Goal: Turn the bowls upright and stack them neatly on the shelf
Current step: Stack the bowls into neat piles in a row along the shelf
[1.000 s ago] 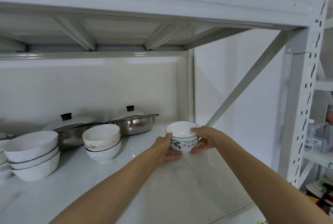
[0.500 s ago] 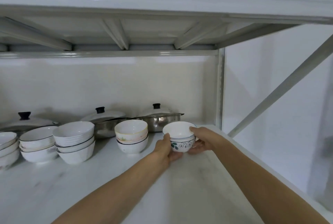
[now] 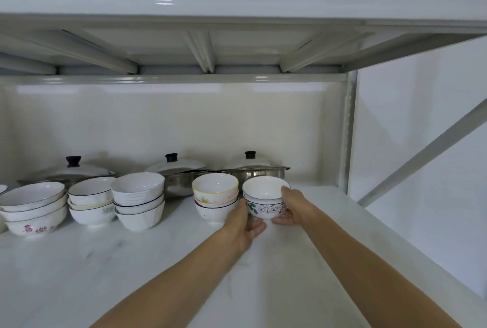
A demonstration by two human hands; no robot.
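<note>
Holding a small stack of flower bowls [image 3: 266, 199] from both sides, upright, a little right of the middle of the head view, low over the white shelf [image 3: 131, 269]; hard to tell if touching it. Left hand [image 3: 243, 224] cupped round the stack's 8 o'clock side, fingers curled under. Right hand [image 3: 292, 206] clamped at 3 o'clock, thumb over the rim, fingers below. Just beside, at 9 o'clock, a pink-rimmed stack [image 3: 216, 197], nearly touching. Farther out at 9 o'clock, more upright stacks: ribbed white bowls [image 3: 138, 199], dark-rimmed bowls [image 3: 92, 201], wide bowls with red writing [image 3: 34, 207]. Behind, at 12 o'clock, three steel pots with lids [image 3: 253, 168].
</note>
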